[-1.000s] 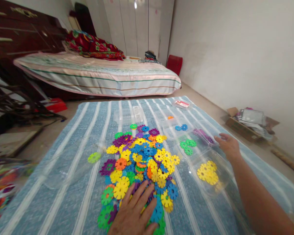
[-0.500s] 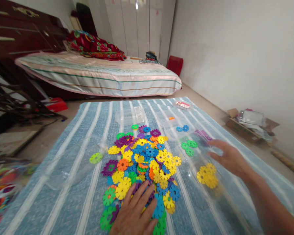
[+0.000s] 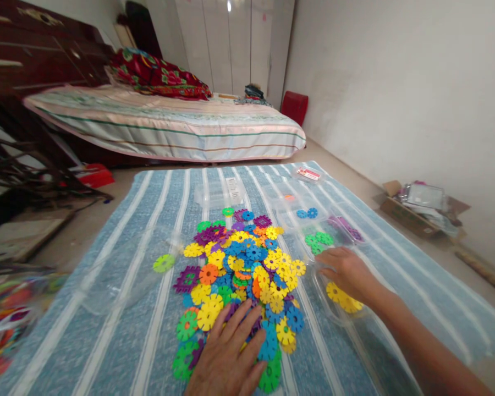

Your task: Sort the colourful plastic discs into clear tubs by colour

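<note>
A heap of flat plastic snowflake discs (image 3: 239, 269) in yellow, blue, purple, green and orange lies on a blue striped blanket (image 3: 119, 308). My left hand (image 3: 226, 357) rests flat on the near end of the heap, fingers spread. My right hand (image 3: 344, 270) hovers palm down over a clear container (image 3: 334, 308) holding yellow discs (image 3: 342, 297), fingers loosely curled, nothing visible in it. Beyond it, clear containers hold green discs (image 3: 318, 241), blue discs (image 3: 306, 213) and purple discs (image 3: 346, 226).
One light green disc (image 3: 164, 263) lies apart at the left. Empty clear trays (image 3: 220, 192) sit further back. A bag of coloured discs (image 3: 4, 313) blurs at the left edge. A bed (image 3: 165, 124) stands behind; a cardboard box (image 3: 421, 212) sits by the right wall.
My right hand has drawn back from the purple container, leftward and nearer, to above the container of yellow discs. My left hand has stayed on the heap.
</note>
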### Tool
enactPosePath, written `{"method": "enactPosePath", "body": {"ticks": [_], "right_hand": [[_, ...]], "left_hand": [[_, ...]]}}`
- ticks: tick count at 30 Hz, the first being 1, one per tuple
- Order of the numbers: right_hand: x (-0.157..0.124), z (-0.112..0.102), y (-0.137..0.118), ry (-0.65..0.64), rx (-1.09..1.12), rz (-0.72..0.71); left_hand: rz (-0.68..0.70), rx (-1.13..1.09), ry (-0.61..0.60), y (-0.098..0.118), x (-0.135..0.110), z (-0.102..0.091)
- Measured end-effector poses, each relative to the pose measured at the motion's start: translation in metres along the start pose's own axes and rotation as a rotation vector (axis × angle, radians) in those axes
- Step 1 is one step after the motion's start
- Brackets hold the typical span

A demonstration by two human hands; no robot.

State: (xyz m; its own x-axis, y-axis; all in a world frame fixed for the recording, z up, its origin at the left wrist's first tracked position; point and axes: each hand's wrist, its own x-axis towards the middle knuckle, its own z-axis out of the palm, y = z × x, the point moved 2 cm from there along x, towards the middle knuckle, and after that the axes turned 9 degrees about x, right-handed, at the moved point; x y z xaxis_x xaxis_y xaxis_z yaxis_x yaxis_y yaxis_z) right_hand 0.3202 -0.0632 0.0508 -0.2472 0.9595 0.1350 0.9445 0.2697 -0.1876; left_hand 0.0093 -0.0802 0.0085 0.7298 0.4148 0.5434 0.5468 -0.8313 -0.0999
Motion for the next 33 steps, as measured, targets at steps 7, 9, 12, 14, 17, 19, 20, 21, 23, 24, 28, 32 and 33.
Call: {"method": "enactPosePath", "body": {"ticks": [7, 9, 12, 14, 17, 19, 20, 21, 23, 24, 28, 32, 33], "right_hand": [[-0.003, -0.005, -0.004, -0.001, 0.004, 0.040], [-0.008, -0.014, -0.014, 0.067, -0.024, 0.051], [-0.017, -0.026, -0.044, 0.191, 0.061, -0.009], [-0.020, -0.027, -0.070, 0.221, 0.166, -0.060], [-0.017, -0.014, -0.106, 0.188, 0.232, -0.054], [-0.011, 0.000, -0.123, 0.173, 0.217, -0.007], [-0.007, 0.007, -0.128, 0.170, 0.204, 0.020], [-0.004, 0.014, -0.132, 0.167, 0.189, 0.045], [0.002, 0.025, -0.134, 0.161, 0.161, 0.092], [0.003, 0.029, -0.134, 0.156, 0.153, 0.110], [0.003, 0.035, -0.132, 0.154, 0.185, 0.143], [0.003, 0.033, -0.131, 0.211, 0.297, 0.128], [0.004, 0.034, -0.132, 0.225, 0.331, 0.113]], "left_hand": [[-0.031, -0.036, -0.019, 0.002, 0.000, -0.003], [-0.042, -0.041, -0.025, 0.003, -0.001, -0.004], [-0.074, -0.044, -0.022, 0.003, -0.001, -0.004], [-0.098, -0.045, -0.024, 0.003, 0.000, -0.004], [-0.114, -0.053, -0.033, 0.004, 0.001, -0.004], [-0.127, -0.060, -0.037, 0.004, 0.000, -0.005], [-0.135, -0.062, -0.036, 0.004, 0.000, -0.005], [-0.141, -0.063, -0.032, 0.004, 0.000, -0.005], [-0.145, -0.065, -0.010, 0.003, -0.001, -0.007], [-0.141, -0.063, -0.007, 0.003, -0.001, -0.008], [-0.087, -0.038, -0.047, -0.001, 0.000, -0.012], [-0.049, -0.027, -0.065, -0.002, -0.002, -0.013], [-0.057, -0.034, -0.054, -0.002, -0.003, -0.012]]}}
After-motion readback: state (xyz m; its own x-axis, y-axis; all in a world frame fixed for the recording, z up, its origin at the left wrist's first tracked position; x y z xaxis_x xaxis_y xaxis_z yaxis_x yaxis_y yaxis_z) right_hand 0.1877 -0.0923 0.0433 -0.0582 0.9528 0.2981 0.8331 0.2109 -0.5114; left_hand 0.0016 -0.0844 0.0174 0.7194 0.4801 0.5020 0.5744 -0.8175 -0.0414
